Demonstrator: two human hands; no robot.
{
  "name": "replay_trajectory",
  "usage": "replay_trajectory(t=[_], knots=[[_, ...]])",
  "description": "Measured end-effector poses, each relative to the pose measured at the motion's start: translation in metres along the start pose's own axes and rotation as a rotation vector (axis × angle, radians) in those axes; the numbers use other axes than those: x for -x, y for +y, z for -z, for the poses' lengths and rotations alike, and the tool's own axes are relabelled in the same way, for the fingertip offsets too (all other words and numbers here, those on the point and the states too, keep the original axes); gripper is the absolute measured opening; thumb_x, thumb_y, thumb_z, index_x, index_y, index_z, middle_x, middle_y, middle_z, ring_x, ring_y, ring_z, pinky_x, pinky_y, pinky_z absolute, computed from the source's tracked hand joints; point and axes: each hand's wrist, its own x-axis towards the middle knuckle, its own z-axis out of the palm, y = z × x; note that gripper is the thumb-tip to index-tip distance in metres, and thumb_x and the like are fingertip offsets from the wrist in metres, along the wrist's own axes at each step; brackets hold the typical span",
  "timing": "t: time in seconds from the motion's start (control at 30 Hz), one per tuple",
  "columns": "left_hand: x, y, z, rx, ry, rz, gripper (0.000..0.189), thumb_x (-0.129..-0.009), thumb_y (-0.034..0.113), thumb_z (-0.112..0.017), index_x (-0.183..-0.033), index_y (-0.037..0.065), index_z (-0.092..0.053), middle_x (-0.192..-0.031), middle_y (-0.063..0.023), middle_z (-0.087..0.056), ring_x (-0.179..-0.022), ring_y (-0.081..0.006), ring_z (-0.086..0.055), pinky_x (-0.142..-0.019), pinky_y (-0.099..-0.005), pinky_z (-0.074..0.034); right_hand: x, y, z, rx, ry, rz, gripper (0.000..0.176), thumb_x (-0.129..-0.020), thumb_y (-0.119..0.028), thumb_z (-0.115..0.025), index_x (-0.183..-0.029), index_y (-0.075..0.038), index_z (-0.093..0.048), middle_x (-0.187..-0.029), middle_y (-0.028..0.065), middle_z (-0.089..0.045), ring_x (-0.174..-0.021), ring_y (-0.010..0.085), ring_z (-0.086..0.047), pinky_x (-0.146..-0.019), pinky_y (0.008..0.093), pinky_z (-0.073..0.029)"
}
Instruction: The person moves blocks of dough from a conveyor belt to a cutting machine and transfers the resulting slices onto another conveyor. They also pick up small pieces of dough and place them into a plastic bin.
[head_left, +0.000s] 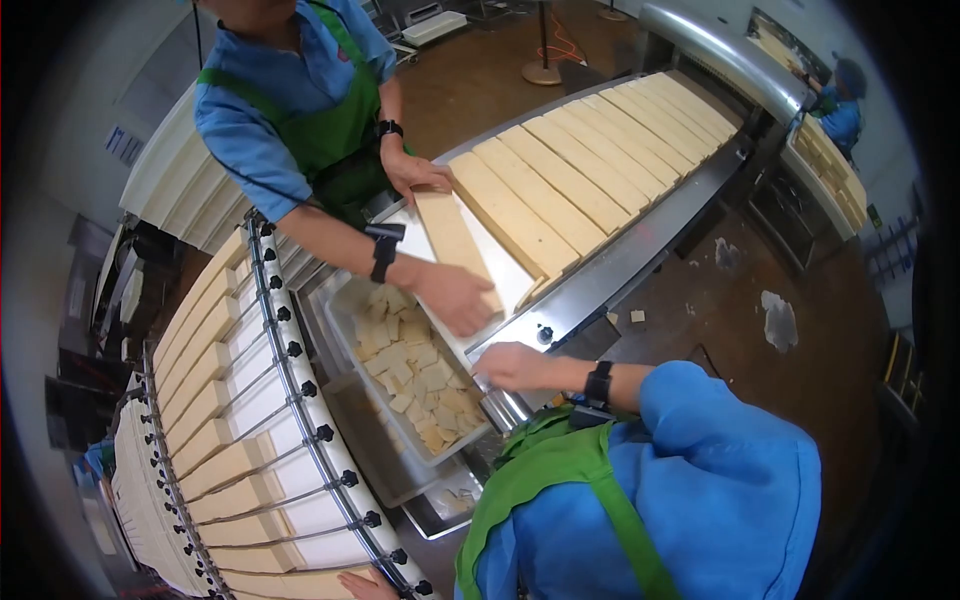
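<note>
My right hand [514, 366] is at the lower corner of a white board [516, 283], its fingers curled in at the edge; what they grip, if anything, is hidden. At the bottom edge my left hand [367, 586] shows only partly, fingers stretched out beside a long cream-coloured slab [290, 582] on the slatted conveyor. Across from me, a co-worker's two hands [455, 296] rest on the ends of a single cream slab [452, 235] lying on the white board.
Several similar slabs [590, 165] lie side by side on a steel-edged belt [650, 240]. Below the board stands a plastic crate [360, 330] of flat, pale scraps [420, 375]. A conveyor [300, 375] with black knobs carries more slabs. Another person [842, 110] is at the far right.
</note>
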Motion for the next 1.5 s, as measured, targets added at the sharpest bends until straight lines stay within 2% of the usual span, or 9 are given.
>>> replay_trajectory(t=[0.13,0.27,0.4,0.6,0.87,1.17,1.33,1.47,1.5], knots=[[-0.003,0.073,0.052,0.303,0.206,-0.114,0.072,-0.081,0.039,-0.057,-0.129,-0.007,-0.030,-0.131,-0.0299,-0.032,-0.123,-0.0431,-0.028,-0.104,-0.0442,-0.023,0.004,0.024,0.074,0.281,0.468,-0.415,0.035,-0.079,-0.009,-0.051,-0.112,-0.001,-0.046,-0.109,0.0198,-0.048,-0.081,0.0347,-0.057,-0.072,0.0396,-0.048],[-0.031,0.175,0.068,0.526,0.289,-0.370,0.053,-0.078,0.011,-0.055,-0.125,-0.006,-0.038,-0.125,-0.0233,-0.044,-0.117,-0.0364,-0.040,-0.101,-0.0391,-0.026,0.002,0.057,0.102,0.543,0.402,-0.608,0.055,-0.076,-0.024,-0.060,-0.116,0.006,-0.036,-0.105,0.0258,-0.039,-0.078,0.0413,-0.054,-0.072,0.0424,-0.046],[-0.073,0.313,0.063,0.623,0.175,-0.839,0.044,-0.075,0.007,-0.057,-0.116,-0.003,-0.048,-0.122,-0.0222,-0.047,-0.114,-0.0355,-0.045,-0.096,-0.0389,-0.035,-0.021,0.064,0.104,0.536,0.296,-0.759,0.056,-0.070,-0.027,-0.067,-0.106,0.008,-0.041,-0.106,0.0255,-0.040,-0.087,0.0422,-0.052,-0.074,0.0429,-0.046],[-0.128,0.532,0.015,0.763,0.105,-1.199,0.049,-0.079,0.011,-0.057,-0.122,-0.006,-0.041,-0.123,-0.0244,-0.044,-0.114,-0.0358,-0.044,-0.095,-0.0396,-0.036,-0.019,0.069,0.106,0.568,0.246,-0.662,0.055,-0.070,-0.027,-0.067,-0.099,0.011,-0.040,-0.098,0.0266,-0.042,-0.078,0.0411,-0.053,-0.067,0.0436,-0.047],[-0.225,0.755,-0.035,0.440,0.110,-1.173,0.041,-0.076,0.010,-0.054,-0.113,-0.004,-0.046,-0.107,-0.0188,-0.051,-0.099,-0.0338,-0.048,-0.088,-0.0426,-0.036,-0.016,0.075,0.115,0.554,0.151,-0.564,0.051,-0.071,-0.029,-0.066,-0.096,0.008,-0.040,-0.089,0.0233,-0.044,-0.068,0.0366,-0.054,-0.056,0.0402,-0.047],[-0.239,0.765,-0.024,0.087,-0.102,-0.866,0.046,-0.064,0.024,-0.057,-0.104,0.002,-0.057,-0.109,-0.0133,-0.054,-0.106,-0.0293,-0.047,-0.087,-0.0423,-0.037,-0.018,0.077,0.116,0.642,0.116,-0.507,0.053,-0.067,-0.028,-0.068,-0.100,0.005,-0.044,-0.091,0.0187,-0.047,-0.069,0.0306,-0.053,-0.056,0.0374,-0.047],[-0.268,0.657,0.001,0.027,-0.153,-0.546,0.050,-0.060,0.029,-0.063,-0.103,0.004,-0.060,-0.110,-0.0136,-0.054,-0.107,-0.0289,-0.048,-0.088,-0.0439,-0.037,-0.029,0.090,0.125,0.509,-0.097,-0.368,0.069,-0.065,-0.029,-0.069,-0.118,0.003,-0.038,-0.101,0.0209,-0.046,-0.080,0.0356,-0.053,-0.069,0.0410,-0.047],[-0.278,0.532,-0.031,0.490,0.000,-0.693,0.039,-0.057,0.025,-0.075,-0.084,0.003,-0.056,-0.100,-0.0150,-0.056,-0.105,-0.0294,-0.048,-0.088,-0.0412,-0.038,-0.049,0.110,0.118,0.456,-0.207,-0.604,0.099,-0.059,-0.035,-0.072,-0.134,-0.001,-0.017,-0.119,0.0254,-0.035,-0.103,0.0408,-0.048,-0.087,0.0431,-0.043],[-0.259,0.517,-0.024,0.904,-0.167,-0.588,0.038,-0.061,0.015,-0.076,-0.084,0.004,-0.048,-0.094,-0.0125,-0.056,-0.097,-0.0242,-0.051,-0.082,-0.0336,-0.042,-0.063,0.107,0.115,0.462,-0.237,-0.638,0.096,-0.058,-0.033,-0.073,-0.132,-0.002,-0.020,-0.119,0.0243,-0.036,-0.103,0.0406,-0.048,-0.086,0.0433,-0.043]])
